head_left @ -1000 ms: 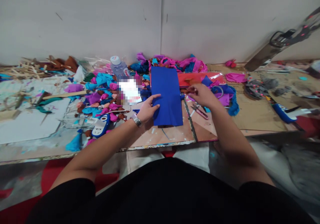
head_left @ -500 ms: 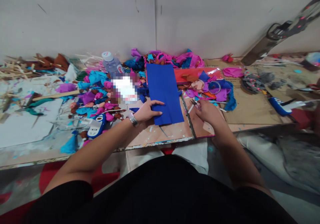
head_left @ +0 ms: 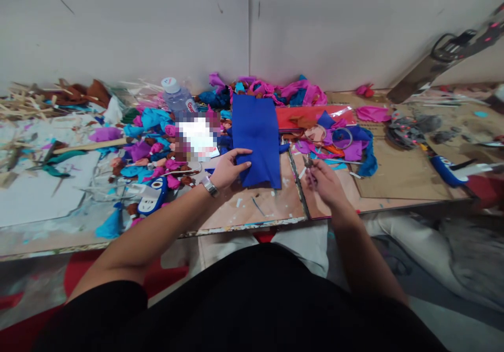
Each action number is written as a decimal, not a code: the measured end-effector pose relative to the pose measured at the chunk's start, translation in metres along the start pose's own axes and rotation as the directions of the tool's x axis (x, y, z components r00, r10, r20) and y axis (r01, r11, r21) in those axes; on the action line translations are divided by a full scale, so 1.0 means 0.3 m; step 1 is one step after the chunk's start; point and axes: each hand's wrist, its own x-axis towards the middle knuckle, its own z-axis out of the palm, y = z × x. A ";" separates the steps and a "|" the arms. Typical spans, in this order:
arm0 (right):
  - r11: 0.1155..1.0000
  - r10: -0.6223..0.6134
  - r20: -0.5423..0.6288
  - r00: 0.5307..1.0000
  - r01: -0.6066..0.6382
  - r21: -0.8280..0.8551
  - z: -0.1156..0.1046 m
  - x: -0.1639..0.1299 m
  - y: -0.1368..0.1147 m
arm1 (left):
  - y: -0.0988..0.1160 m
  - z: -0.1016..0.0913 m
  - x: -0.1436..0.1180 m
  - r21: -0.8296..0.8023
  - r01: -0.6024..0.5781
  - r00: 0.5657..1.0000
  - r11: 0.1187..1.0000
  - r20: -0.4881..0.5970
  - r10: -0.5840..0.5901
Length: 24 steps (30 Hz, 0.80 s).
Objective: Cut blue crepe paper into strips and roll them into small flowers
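My left hand (head_left: 230, 169) pinches the lower left edge of a dark blue sheet (head_left: 255, 129), thumb on top. Whether the sheet is paper or cloth I cannot tell; it is a tall rectangle with its lower end slightly buckled. To the right of it, my right hand (head_left: 326, 184) is closed around small scissors (head_left: 311, 174), their tips pointing away from me and apart from the sheet. Behind the sheet lies a flat red-orange packet (head_left: 315, 117) in shiny film. A roll of clear tape (head_left: 342, 138) rests on purple and blue scraps (head_left: 356, 150) beyond my right hand.
Left of the sheet are a blurred-out bright object (head_left: 200, 139), a clear bottle (head_left: 177, 97), crumpled coloured pieces (head_left: 147, 124), a blue-and-white power strip (head_left: 153, 194) and green-handled pliers (head_left: 55, 171). Cardboard (head_left: 401, 176) lies to the right. The table's front edge (head_left: 252, 227) runs before me.
The blue sheet's lower end has drawn up a little and buckled, with my left hand still on it. My right hand has turned, showing more of the scissors. The view has shifted slightly.
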 end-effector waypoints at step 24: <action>0.380 0.186 0.606 0.773 -0.626 0.681 0.270 -0.339 -0.150 | 0.024 0.019 -0.032 -0.089 0.075 0.995 0.993 0.077 -0.068</action>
